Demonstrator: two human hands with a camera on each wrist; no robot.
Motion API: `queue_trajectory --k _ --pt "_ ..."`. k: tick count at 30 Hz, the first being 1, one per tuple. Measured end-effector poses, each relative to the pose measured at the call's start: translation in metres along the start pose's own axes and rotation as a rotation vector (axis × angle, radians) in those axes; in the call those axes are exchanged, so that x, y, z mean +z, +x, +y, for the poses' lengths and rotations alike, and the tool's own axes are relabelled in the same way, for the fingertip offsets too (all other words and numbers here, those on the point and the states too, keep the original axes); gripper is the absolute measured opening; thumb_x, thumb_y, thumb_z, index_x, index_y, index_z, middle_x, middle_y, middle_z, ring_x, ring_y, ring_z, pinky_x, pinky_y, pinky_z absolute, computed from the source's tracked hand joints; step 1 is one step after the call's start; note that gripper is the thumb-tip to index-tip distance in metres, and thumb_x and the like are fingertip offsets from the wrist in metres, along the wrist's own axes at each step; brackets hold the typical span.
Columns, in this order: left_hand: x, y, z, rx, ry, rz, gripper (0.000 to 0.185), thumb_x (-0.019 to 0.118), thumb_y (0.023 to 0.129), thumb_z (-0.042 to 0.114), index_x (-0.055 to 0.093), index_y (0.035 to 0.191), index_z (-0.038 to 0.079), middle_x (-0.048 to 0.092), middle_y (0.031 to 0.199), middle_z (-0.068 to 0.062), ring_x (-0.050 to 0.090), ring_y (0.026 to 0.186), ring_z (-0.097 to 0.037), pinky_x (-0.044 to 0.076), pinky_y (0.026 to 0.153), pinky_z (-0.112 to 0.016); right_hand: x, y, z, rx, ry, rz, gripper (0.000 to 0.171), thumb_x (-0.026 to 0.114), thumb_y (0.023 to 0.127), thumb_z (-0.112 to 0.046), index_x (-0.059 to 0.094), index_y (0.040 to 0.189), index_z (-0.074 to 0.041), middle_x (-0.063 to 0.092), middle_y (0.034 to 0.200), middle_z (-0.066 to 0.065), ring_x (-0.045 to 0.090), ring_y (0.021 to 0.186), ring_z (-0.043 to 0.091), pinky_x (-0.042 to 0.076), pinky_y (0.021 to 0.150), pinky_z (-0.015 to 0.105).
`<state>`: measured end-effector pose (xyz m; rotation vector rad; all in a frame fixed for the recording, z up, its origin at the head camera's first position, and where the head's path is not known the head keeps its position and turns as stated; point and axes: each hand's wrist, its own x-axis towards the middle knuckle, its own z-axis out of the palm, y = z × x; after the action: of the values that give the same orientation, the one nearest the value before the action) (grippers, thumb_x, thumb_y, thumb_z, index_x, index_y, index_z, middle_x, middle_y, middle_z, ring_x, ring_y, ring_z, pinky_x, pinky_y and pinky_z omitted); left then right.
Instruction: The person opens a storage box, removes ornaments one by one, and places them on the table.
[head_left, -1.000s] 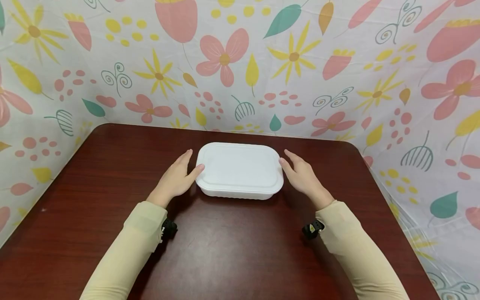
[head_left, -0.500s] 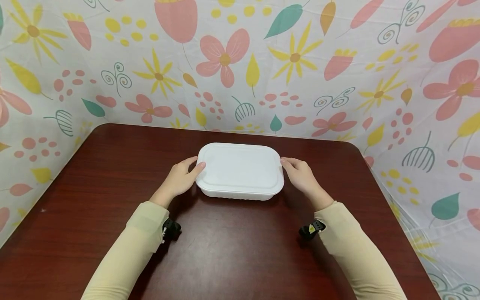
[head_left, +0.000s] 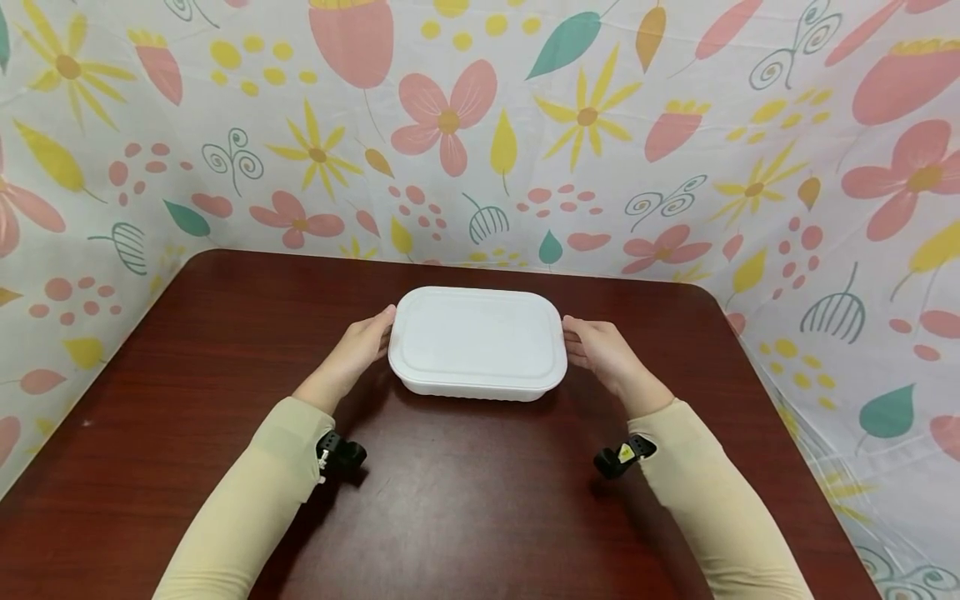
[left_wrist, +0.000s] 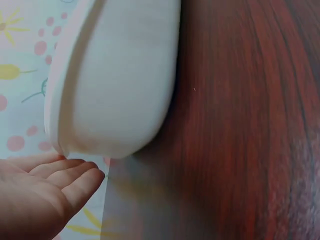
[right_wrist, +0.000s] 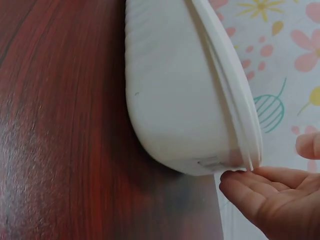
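Note:
A white lidded food container (head_left: 480,342), rectangular with rounded corners, stands on the dark red-brown wooden table (head_left: 450,483). At its left end is my left hand (head_left: 348,354), fingertips right at the end wall under the lid's rim. The left wrist view shows these fingers (left_wrist: 75,182) loosely straight, the palm facing up. On the opposite end my right hand (head_left: 611,358) lies with its fingertips just below the rim. In the right wrist view its thumb (right_wrist: 308,145) stands apart from the container. The lid (head_left: 480,329) sits on top, and the inside is hidden.
A white cloth (head_left: 450,192) printed with flowers and leaves hangs behind the table and along both sides. Black wrist straps with cameras show at the left cuff (head_left: 341,454) and the right cuff (head_left: 626,456).
My hands came in to the container's ends, thumbs over the lid's edge half a second ago. Now the left thumb is off the lid and the fingers are lower at the ends.

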<state>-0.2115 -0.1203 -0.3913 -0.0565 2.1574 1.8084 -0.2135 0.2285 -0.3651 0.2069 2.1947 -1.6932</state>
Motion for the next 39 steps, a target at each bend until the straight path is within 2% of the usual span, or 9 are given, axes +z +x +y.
queue_trajectory --k 5,8,16,20,26,31,39 --pt "0.003 -0.003 0.005 -0.006 -0.042 -0.019 0.071 0.031 0.098 0.054 0.025 0.149 0.005 0.027 0.154 -0.014 0.027 0.142 -0.025 0.028 0.117 -0.042 0.004 -0.003 -0.006 0.005 -0.006 0.007 0.057 0.037 0.102 -0.033 0.034 0.142 0.008 0.04 0.144 0.024 0.04 0.134 0.031 0.037 0.11 0.045" --pt "0.004 -0.004 0.008 -0.005 -0.063 -0.043 0.071 0.027 0.099 0.053 0.019 0.15 0.004 0.021 0.156 -0.016 0.021 0.144 -0.027 0.024 0.118 -0.043 0.006 -0.004 -0.01 0.011 -0.03 0.018 0.057 0.037 0.102 -0.033 0.033 0.143 0.006 0.039 0.145 0.023 0.039 0.134 0.031 0.037 0.11 0.045" --pt "0.004 -0.009 0.018 -0.092 -0.124 -0.124 0.087 0.009 0.095 0.064 0.003 0.149 -0.004 0.003 0.158 -0.019 0.006 0.146 -0.032 0.011 0.121 -0.044 0.01 -0.009 -0.021 0.024 -0.136 0.081 0.061 0.039 0.101 -0.036 0.031 0.143 0.007 0.038 0.146 0.022 0.041 0.133 0.03 0.035 0.111 0.045" --pt "0.003 -0.012 0.023 -0.092 -0.159 -0.142 0.09 0.008 0.094 0.066 0.0 0.149 -0.005 -0.001 0.158 -0.021 0.003 0.146 -0.033 0.008 0.121 -0.044 0.01 -0.011 -0.025 0.022 -0.179 0.094 0.063 0.039 0.1 -0.039 0.032 0.143 0.006 0.039 0.145 0.021 0.042 0.133 0.031 0.035 0.111 0.046" --pt "-0.002 -0.017 0.03 -0.07 -0.16 -0.154 0.088 0.008 0.095 0.063 -0.002 0.148 -0.006 -0.003 0.157 -0.023 0.001 0.146 -0.035 0.008 0.121 -0.045 0.01 -0.012 -0.031 0.019 -0.208 0.092 0.062 0.038 0.1 -0.04 0.033 0.143 0.005 0.042 0.144 0.021 0.042 0.133 0.031 0.033 0.113 0.045" --pt "-0.01 -0.02 0.035 -0.058 -0.164 -0.161 0.091 0.009 0.094 0.066 -0.003 0.148 -0.005 -0.003 0.157 -0.023 0.001 0.146 -0.033 0.007 0.121 -0.044 0.011 -0.011 -0.037 0.004 -0.168 0.071 0.062 0.036 0.101 -0.04 0.031 0.144 0.004 0.04 0.145 0.021 0.041 0.134 0.029 0.035 0.112 0.044" --pt "-0.023 -0.022 0.034 -0.064 -0.207 -0.134 0.09 0.011 0.095 0.064 0.0 0.148 -0.007 0.001 0.156 -0.025 0.007 0.146 -0.034 0.012 0.121 -0.043 0.012 -0.008 -0.039 -0.018 -0.074 -0.01 0.066 0.033 0.101 -0.045 0.03 0.145 0.004 0.037 0.146 0.023 0.04 0.134 0.031 0.036 0.111 0.045"
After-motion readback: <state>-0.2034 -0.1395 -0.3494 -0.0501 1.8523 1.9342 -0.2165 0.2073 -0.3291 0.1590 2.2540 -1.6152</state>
